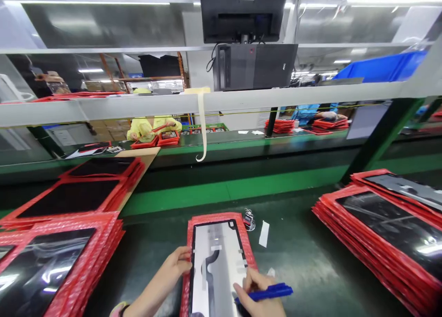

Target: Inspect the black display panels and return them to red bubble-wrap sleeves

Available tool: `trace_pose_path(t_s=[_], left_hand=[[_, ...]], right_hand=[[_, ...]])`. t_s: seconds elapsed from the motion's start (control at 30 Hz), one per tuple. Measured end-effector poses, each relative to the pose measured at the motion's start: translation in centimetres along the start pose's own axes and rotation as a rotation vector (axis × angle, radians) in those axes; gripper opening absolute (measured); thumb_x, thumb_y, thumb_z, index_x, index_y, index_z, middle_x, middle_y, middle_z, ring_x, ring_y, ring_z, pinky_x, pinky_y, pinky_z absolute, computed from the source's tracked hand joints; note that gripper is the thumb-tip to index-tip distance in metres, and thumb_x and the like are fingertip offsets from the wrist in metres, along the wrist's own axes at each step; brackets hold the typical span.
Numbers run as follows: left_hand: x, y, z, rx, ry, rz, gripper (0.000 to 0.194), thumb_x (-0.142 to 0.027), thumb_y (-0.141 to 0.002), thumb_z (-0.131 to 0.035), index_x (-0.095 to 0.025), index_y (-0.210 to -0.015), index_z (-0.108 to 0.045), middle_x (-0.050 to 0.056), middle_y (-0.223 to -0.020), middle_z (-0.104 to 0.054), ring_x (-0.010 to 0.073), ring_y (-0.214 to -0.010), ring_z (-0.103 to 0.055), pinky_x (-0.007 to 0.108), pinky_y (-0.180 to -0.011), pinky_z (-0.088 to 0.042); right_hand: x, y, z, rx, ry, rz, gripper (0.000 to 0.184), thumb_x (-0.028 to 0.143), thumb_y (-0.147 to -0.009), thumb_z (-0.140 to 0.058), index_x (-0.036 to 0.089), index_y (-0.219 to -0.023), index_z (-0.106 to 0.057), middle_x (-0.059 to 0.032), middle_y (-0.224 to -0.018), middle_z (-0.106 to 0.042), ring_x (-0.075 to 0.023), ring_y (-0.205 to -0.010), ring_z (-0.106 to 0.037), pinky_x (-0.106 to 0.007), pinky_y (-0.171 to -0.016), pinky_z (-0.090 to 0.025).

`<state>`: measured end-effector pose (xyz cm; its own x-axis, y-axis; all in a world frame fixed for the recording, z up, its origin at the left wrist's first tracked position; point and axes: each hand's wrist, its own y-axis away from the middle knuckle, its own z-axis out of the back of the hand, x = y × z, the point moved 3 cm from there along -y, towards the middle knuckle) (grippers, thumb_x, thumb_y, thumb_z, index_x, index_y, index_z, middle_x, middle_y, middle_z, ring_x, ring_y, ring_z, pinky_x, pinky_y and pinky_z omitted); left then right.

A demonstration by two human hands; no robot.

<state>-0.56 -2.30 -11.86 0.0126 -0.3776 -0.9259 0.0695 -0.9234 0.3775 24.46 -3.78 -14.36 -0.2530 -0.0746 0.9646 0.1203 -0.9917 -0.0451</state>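
Note:
A tablet-sized screen panel (221, 271), silvery back up with a dark ribbon cable and pieces of clear tape, lies on red bubble wrap (247, 243) on the dark table in front of me. Curled fingers of my left hand (176, 265) grip the panel's left edge. My right hand (258, 291) is closed around a blue marker pen (278, 290), over the panel's lower right side. The pen's tip is hidden by my fingers. Just right of the panel, a small tangled item with thin wire (248, 220) and a white paper strip (264, 234) lie on the table.
Stacks of screens in red bubble wrap stand at left (79, 243) and right (376, 234). A white shelf rail (241, 97) crosses ahead, with a tape strip (202, 128) hanging from it. Beyond it, people in yellow (155, 126) and blue sleeves (305, 112) handle red-wrapped pieces.

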Motion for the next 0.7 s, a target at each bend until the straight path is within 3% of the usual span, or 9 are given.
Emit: trace_pose_path(t_s=[0.13,0.3,0.53,0.6,0.7], left_hand=[[-0.3,0.5,-0.1,-0.015,0.086,0.014,0.035,-0.021,-0.058,-0.066,-0.017,-0.092,-0.062,0.007,-0.09,-0.063,0.0239,-0.089,-0.06,0.034,-0.081,-0.046],[-0.9,1.4,-0.3,0.015,0.197,0.071,0.037,-0.019,-0.062,-0.071,-0.015,-0.098,-0.061,0.009,-0.097,-0.066,0.0225,-0.092,-0.061,0.035,-0.086,-0.047],[-1.8,1.1,-0.1,-0.035,0.312,0.173,0.031,-0.017,-0.065,-0.072,-0.018,-0.093,-0.058,0.004,-0.089,-0.066,0.0157,-0.074,-0.064,0.031,-0.075,-0.05],[-2.3,1.2,-0.9,0.017,0.322,0.137,0.03,-0.019,-0.064,-0.075,-0.019,-0.091,-0.061,0.003,-0.086,-0.067,0.0155,-0.075,-0.064,0.028,-0.071,-0.049],[-3.0,1.7,-3.5,0.191,0.308,0.085,0.037,-0.018,-0.057,-0.081,-0.014,-0.091,-0.067,0.011,-0.09,-0.072,0.0244,-0.082,-0.067,0.034,-0.075,-0.05]], right_hand=[[-0.2,0.1,-0.2,-0.009,0.072,0.027,0.034,0.03,-0.071,-0.058,0.024,-0.05,-0.032,0.0055,-0.048,-0.035,-0.0143,-0.049,-0.037,-0.029,-0.056,-0.026],[0.5,0.4,-0.4,0.039,0.067,0.04,0.032,0.028,-0.072,-0.055,0.024,-0.052,-0.031,0.0058,-0.049,-0.033,-0.0142,-0.049,-0.036,-0.029,-0.055,-0.026],[-0.1,0.3,0.1,-0.027,-0.095,-0.031,0.034,0.033,-0.072,-0.06,0.024,-0.051,-0.035,0.0048,-0.051,-0.037,-0.015,-0.053,-0.039,-0.028,-0.056,-0.03],[-0.3,0.1,0.2,-0.047,-0.194,-0.063,0.04,0.042,-0.073,-0.062,0.024,-0.052,-0.034,0.0051,-0.051,-0.037,-0.014,-0.051,-0.038,-0.027,-0.053,-0.031],[-0.1,-0.1,0.1,-0.06,-0.343,-0.116,0.048,0.061,-0.074,-0.059,0.025,-0.056,-0.034,0.0073,-0.048,-0.035,-0.0105,-0.044,-0.03,-0.024,-0.046,-0.026]])
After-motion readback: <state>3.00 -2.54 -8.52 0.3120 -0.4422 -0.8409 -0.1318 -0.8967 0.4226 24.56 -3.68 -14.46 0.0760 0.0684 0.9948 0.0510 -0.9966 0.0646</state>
